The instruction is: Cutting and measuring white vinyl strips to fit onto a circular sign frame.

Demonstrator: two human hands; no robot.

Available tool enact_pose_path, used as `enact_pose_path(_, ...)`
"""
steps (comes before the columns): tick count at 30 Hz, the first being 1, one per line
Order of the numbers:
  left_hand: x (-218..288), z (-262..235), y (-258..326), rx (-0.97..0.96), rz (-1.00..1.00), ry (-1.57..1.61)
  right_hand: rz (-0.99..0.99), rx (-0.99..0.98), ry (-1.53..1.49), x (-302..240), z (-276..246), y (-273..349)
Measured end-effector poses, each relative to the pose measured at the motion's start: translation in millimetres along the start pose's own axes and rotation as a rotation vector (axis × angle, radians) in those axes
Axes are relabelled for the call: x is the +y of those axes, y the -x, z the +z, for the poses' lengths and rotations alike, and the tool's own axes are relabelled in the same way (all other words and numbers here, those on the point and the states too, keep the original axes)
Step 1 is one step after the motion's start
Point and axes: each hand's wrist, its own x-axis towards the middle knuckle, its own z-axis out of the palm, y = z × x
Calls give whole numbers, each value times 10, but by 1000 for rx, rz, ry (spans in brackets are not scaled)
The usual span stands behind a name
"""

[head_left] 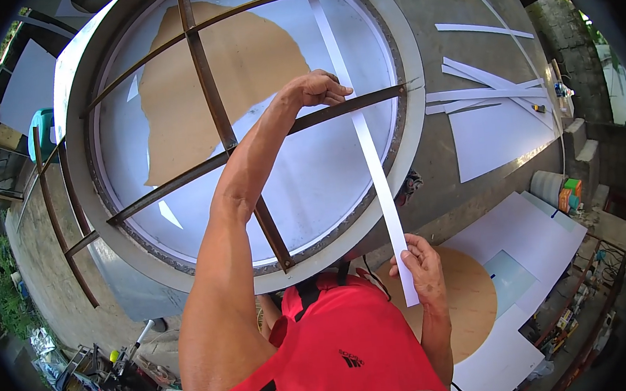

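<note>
A long narrow white strip (373, 154) runs from the far edge of a large round metal frame (412, 77) toward my body, crossing over a rusty crossbar (307, 120). My right hand (423, 269) pinches the strip close to its near end, thumb on top. Farther along, my left hand (319, 90) is curled, with a fingertip on the strip's left edge just beyond the crossbar; the rest of its grip is partly hidden. Inside the frame, beneath the bars, lies an irregular brown sheet (194, 80) on a whitish panel (305, 189).
At right on the grey table (457, 59) lie several white strips (485, 94), a white sheet (485, 141) and a small dark and yellow tool (538, 108). A round brown board (469, 308) rests on white sheets (499, 361) at lower right. Another rusty bar frame (53, 208) stands left.
</note>
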Motion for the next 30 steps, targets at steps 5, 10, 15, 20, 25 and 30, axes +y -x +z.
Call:
enact_pose_path(5, 52, 230, 163, 59, -6, -187, -28, -20, 86, 64, -117, -66)
enact_pose_path(10, 67, 301, 228, 33, -30, -21, -8, -23, 241, -14, -152, -31)
enact_pose_path(15, -65, 94, -5, -14, -28, 35, -246, 252, 701, -422, 105, 28)
enact_pose_path(20, -89, 127, -36, 20, -15, -19, -802, 244, 1070, -698, 292, -434)
enact_pose_path(25, -33, 112, -111, 56, 4, -86, -835, 223, 1256, -923, 283, -1142)
enact_pose_path(30, -149, 39, -211, -5, -7, -49, -731, 101, 1379, -982, 387, -1473)
